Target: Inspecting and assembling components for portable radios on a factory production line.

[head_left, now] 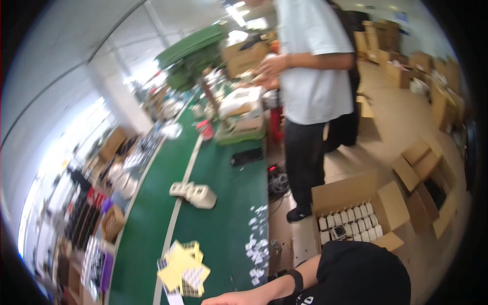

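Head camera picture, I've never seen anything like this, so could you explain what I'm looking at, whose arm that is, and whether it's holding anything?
There is no machine arm here: a person wears a wide fisheye camera on their head, so straight edges bend. The bare arm at the bottom is the wearer's, with a black wristband. Its right hand is cut off by the lower edge, so I can't tell what it holds; the left is out of view. On the green surface lie yellow sheets near that hand, white scraps, a white part and a flat black object. A co-worker stands farther up. On the floor, an open box holds rows of white pieces.
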A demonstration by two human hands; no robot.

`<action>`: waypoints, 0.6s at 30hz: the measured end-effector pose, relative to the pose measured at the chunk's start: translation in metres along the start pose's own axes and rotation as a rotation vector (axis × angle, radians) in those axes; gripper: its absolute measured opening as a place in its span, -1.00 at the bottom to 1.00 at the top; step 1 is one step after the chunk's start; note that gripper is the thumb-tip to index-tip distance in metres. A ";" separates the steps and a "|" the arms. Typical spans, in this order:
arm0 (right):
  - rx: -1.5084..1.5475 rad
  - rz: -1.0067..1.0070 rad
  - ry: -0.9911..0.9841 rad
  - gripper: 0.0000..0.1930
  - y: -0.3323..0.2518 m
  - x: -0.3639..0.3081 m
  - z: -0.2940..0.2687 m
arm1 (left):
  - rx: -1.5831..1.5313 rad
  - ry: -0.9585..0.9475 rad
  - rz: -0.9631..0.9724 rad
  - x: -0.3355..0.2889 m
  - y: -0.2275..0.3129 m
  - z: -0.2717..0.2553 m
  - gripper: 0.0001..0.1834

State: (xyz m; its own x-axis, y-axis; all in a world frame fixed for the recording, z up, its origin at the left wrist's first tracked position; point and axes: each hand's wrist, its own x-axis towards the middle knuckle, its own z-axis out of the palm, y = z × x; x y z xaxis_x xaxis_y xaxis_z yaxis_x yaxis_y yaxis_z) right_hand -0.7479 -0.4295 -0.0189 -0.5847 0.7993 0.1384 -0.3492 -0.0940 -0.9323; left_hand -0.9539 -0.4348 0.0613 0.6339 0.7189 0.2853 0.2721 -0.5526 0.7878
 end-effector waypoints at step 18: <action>-1.001 -0.436 1.563 -0.34 -0.033 -0.084 -0.347 | -0.537 0.478 -0.659 -0.119 -0.085 -0.053 -0.33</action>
State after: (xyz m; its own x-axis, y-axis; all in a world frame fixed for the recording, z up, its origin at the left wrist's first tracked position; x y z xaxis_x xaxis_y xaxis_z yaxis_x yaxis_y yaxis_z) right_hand -0.4331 -0.2880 -0.1160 0.7036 0.4683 0.5345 0.5567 0.1043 -0.8242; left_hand -1.0907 -0.4511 -0.0112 0.0800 0.9758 -0.2035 0.0254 0.2021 0.9790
